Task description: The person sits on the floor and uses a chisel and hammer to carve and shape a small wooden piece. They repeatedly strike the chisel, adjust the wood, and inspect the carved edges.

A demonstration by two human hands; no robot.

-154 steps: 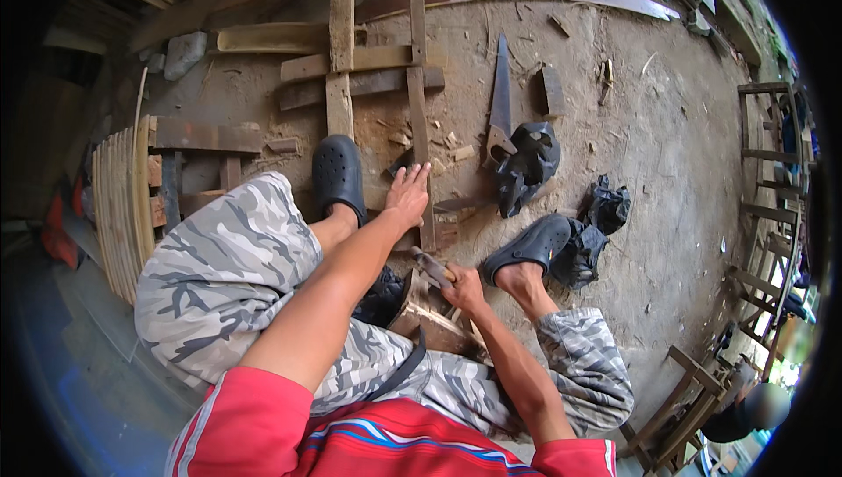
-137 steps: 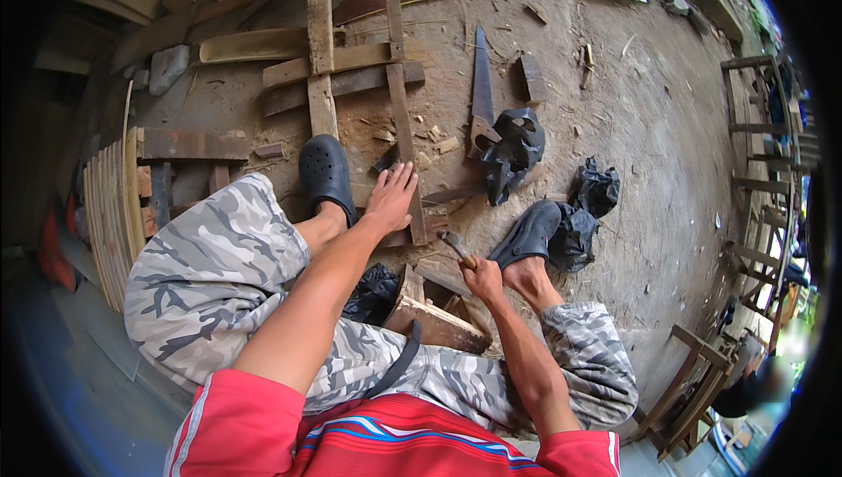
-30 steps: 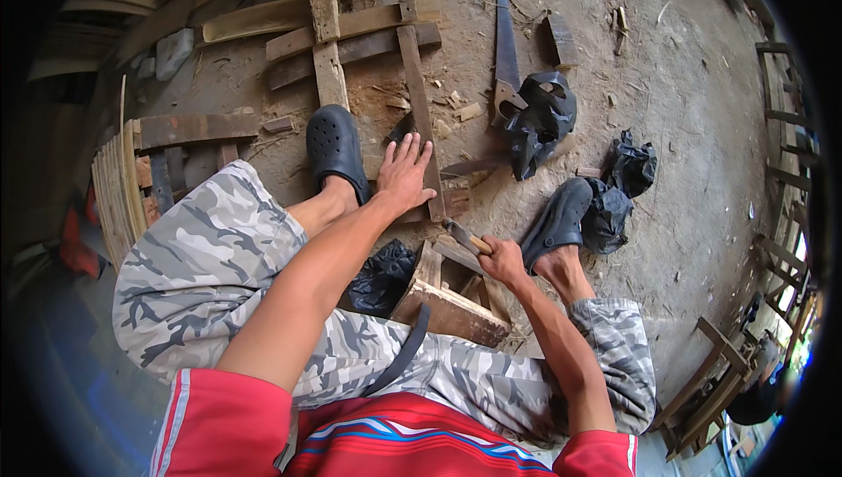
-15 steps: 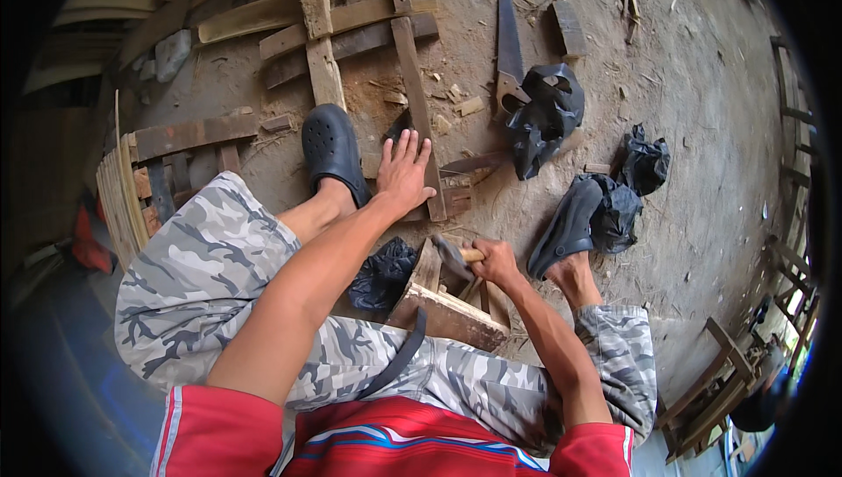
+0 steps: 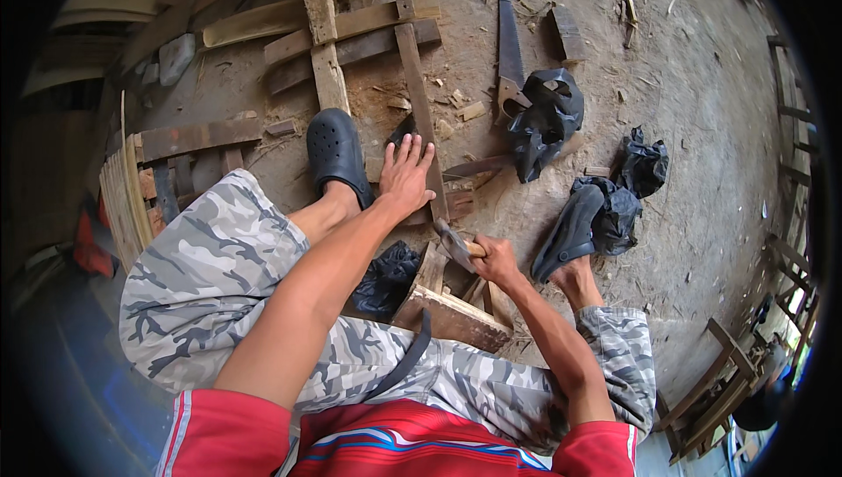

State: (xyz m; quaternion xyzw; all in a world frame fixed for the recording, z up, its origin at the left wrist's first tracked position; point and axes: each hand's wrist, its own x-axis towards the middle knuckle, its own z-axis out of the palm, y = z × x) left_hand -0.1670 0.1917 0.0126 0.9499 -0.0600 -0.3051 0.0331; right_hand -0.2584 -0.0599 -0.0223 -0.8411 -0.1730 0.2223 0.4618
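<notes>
Hammering near the closest end of the narrow wooden batten (image 5: 416,74) seems in hand; it crosses 2 crosspieces (image 5: 377,49) on the dirt floor (image 5: 710,135). The left hand (image 5: 404,181) lies spread on it; the right hand (image 5: 496,259) grips the hammer (image 5: 458,247). Another blow calls for a steady batten.

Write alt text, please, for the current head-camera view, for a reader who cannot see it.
A person's right hand grips a hammer near the closest end of a long wooden strip, while the left hand lies open on the strip. To the right, a handsaw and a crumpled black plastic bag lie on dusty ground.
</notes>
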